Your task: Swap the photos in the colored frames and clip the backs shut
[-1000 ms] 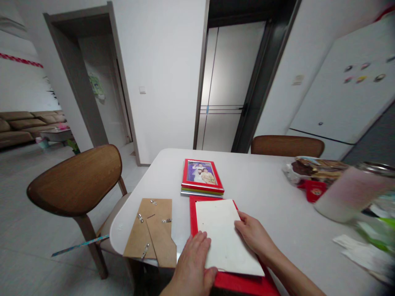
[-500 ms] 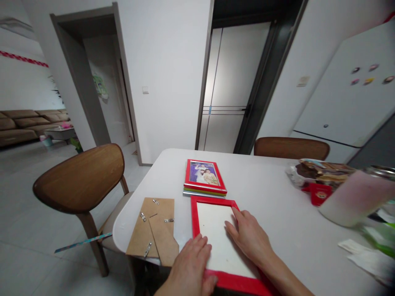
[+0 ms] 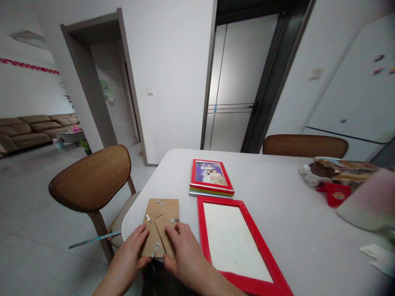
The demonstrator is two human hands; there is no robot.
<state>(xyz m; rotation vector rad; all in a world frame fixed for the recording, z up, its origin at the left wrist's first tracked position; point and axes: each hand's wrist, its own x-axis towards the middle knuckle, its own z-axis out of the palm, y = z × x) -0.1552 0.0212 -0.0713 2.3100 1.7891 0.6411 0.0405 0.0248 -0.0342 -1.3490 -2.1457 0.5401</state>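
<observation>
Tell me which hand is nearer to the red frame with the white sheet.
Right. The right hand touches the brown board, close beside the red frame; the left hand touches the board's opposite edge, farther away.

Both hands [image 3: 131, 248] [image 3: 187, 248] touch a brown backing board [image 3: 154, 234] (metal clips [image 3: 148, 218] on top) beside a red frame [image 3: 203, 222].

1. The right hand [image 3: 185, 246] hides part of the brown backing board [image 3: 158, 224].
2. The left hand [image 3: 131, 248] covers a bit too.
3. The big red frame [image 3: 262, 246] gets cut off at the bottom.
4. The top photo frame [image 3: 212, 173] hides the fronts of the frames below [image 3: 211, 193].
5. The pink-and-white cup [image 3: 368, 201] runs off the right side.
6. The magnets [image 3: 379, 58] look too blurry to tell.
</observation>
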